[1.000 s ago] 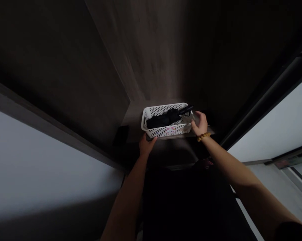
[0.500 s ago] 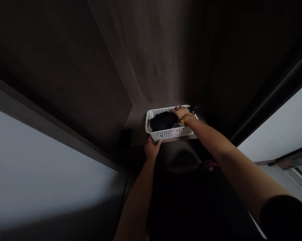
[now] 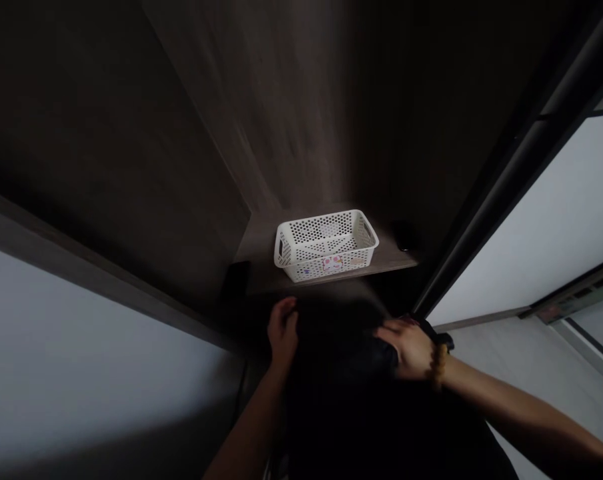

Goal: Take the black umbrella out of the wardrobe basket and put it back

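A white perforated plastic basket [image 3: 287, 272] with a cartoon sticker on its front sits on the wooden shelf, with nothing visible inside. Below it, my right hand [image 3: 406, 343], with a beaded bracelet at the wrist, is closed on a soft-looking black bundle [image 3: 376, 353]. The bundle blends into my dark clothing, so its outline and kind are unclear. My left hand [image 3: 283, 330] hangs just below the shelf edge, off the basket, fingers loosely curved and thumb apart. Nothing shows in its grasp.
The wooden shelf [image 3: 394, 260] lies deep inside a dark cabinet. Dark rectangular pieces [image 3: 235, 280] sit at its left, and a similar black piece [image 3: 405, 235] at its right. White panels [image 3: 106, 347] flank the opening. Pale floor [image 3: 511, 367] shows at lower right.
My right hand has lifted the black bundle out of the basket and drawn it down toward my body. My left hand has let go of the basket's front and moved lower.
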